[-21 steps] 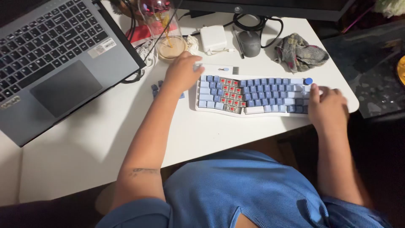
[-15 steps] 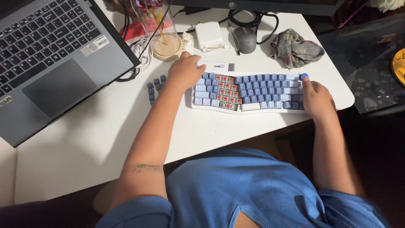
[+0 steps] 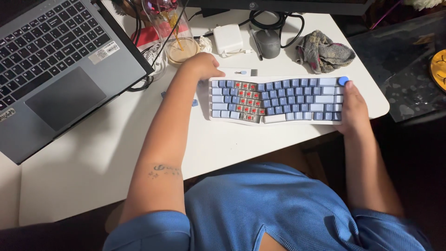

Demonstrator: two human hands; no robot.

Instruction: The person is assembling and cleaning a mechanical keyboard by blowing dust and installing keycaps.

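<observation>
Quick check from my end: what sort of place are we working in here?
Most likely a home desk or computer workstation. A white table carries an open laptop, a mouse below a monitor's edge, and the blue split keyboard held between the left hand and right hand.

White desk (image 3: 241, 144) against dark floor (image 3: 413, 139), dimly lit.

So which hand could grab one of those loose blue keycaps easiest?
Probably the left hand: it rests at the keyboard's left end, near the loose keycaps under that arm. The right hand grips the far end.
</observation>
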